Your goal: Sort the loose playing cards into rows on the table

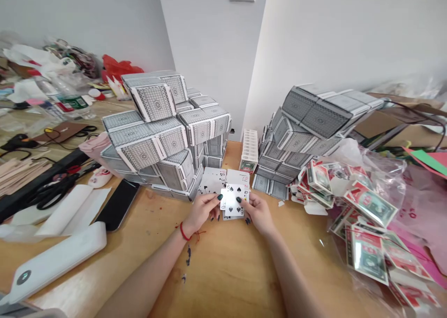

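Observation:
Between my two hands are a few playing cards (233, 200), held face up with a six of spades on top. My left hand (206, 209) pinches their left edge between thumb and fingers. On the other side, my right hand (257, 212) grips the right edge, thumb on the face. Just beyond them, loose face-up cards (210, 177) lie on the table, partly covered by the held cards. How many cards are in the hands cannot be made out.
Tall stacks of grey-patterned card blocks stand left (153, 141) and right (307, 122). A row of small card boxes (249, 145) sits between them. Red-and-green card boxes (370, 248) pile up at right. A black phone (118, 205), scissors (59, 187) and a white device (59, 262) lie left.

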Tool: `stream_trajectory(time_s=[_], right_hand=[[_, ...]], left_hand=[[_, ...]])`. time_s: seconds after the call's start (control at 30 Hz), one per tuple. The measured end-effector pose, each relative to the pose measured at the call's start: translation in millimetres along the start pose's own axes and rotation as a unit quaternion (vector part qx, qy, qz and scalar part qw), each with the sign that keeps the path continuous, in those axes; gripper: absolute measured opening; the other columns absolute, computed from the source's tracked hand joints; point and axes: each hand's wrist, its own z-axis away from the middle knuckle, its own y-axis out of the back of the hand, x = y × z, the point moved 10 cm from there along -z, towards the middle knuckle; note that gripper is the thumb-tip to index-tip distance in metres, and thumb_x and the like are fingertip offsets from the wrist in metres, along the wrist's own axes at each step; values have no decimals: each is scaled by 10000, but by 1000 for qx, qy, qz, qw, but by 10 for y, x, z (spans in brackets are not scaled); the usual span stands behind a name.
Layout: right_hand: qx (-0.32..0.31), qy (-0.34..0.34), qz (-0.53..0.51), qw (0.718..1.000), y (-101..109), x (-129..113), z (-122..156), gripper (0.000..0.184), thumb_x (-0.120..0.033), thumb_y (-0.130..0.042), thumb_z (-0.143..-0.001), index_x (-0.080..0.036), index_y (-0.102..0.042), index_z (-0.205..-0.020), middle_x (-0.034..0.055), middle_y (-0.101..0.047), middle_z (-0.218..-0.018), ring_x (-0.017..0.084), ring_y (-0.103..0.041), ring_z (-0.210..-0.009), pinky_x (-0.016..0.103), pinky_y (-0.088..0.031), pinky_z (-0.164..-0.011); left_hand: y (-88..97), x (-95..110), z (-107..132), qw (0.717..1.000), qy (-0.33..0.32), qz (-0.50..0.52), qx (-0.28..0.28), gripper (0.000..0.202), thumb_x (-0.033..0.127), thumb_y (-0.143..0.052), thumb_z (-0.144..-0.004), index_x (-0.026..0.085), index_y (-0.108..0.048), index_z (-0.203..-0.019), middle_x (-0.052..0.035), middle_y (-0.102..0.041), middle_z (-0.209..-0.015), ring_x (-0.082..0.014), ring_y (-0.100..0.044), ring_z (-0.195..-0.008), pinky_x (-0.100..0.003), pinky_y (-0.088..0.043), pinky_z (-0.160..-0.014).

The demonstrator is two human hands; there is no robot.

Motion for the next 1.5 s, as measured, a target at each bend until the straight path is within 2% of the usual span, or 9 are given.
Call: stream_trajectory(time_s=[0.2,0.33,0.6,0.73,1.0,1.27,1.37,1.5], right_hand=[[-11,4,-12,1000,-4,2,1,315,-460,-601,-701,-159,-511,-708,-67,-431,-432,50,-329,-324,188,-256,-322],[-13,6,-4,1000,-7,7,9,320,-467,-601,-701,-161,-508,-713,-62,-451,-449,58,-360,-328,191,-278,-323],[-20,9,14,1000,-25,18,20,334,-478,-589,-707,-156,-523,-764,-44,-485,-525,60,-388,-348,196,-309,-321],[-29,7,18,999,-60,15,23,338,-479,-597,-698,-157,-521,-767,-45,-479,-511,62,-383,-341,196,-307,-311],[-26,10,9,1000,-75,-28,26,309,-444,-618,-689,-155,-514,-734,-59,-459,-485,53,-377,-335,182,-292,-304],[-15,-9,-5,1000,-45,40,3,343,-465,-643,-654,-158,-517,-742,-68,-455,-447,53,-350,-300,188,-267,-289],[-11,-6,-10,1000,-45,30,2,341,-470,-640,-656,-159,-513,-718,-59,-474,-458,53,-358,-311,189,-278,-299],[-11,-7,8,1000,-57,32,0,345,-485,-630,-660,-163,-515,-703,-38,-509,-490,68,-403,-350,202,-339,-333]], left_hand=[[-84,-36,-25,998,30,15,-51,350,468,-539,-726,126,-557,-652,20,-507,-489,-76,-458,-419,-191,-324,-409],[-138,-3,-29,998,24,14,-62,343,464,-563,-708,122,-594,-717,19,-507,-501,-82,-450,-443,-201,-338,-431],[-154,30,-60,997,35,-1,-62,327,441,-613,-660,116,-576,-640,19,-499,-535,-54,-375,-438,-189,-273,-418],[-126,8,-81,998,45,2,-42,321,422,-639,-632,106,-588,-653,9,-515,-555,-51,-373,-461,-181,-264,-425],[-68,16,-92,999,41,-22,21,339,431,-646,-600,117,-537,-530,34,-473,-495,-54,-359,-456,-192,-252,-443],[-10,-17,-109,995,32,-62,69,361,459,-631,-602,115,-548,-533,29,-483,-483,-65,-363,-456,-199,-257,-446],[-19,-17,-114,994,10,-76,75,344,445,-602,-640,127,-507,-550,41,-442,-485,-68,-356,-464,-197,-261,-445],[-50,102,-71,984,-59,-138,96,316,414,-502,-736,161,-416,-566,55,-369,-504,-77,-342,-484,-200,-276,-465]])
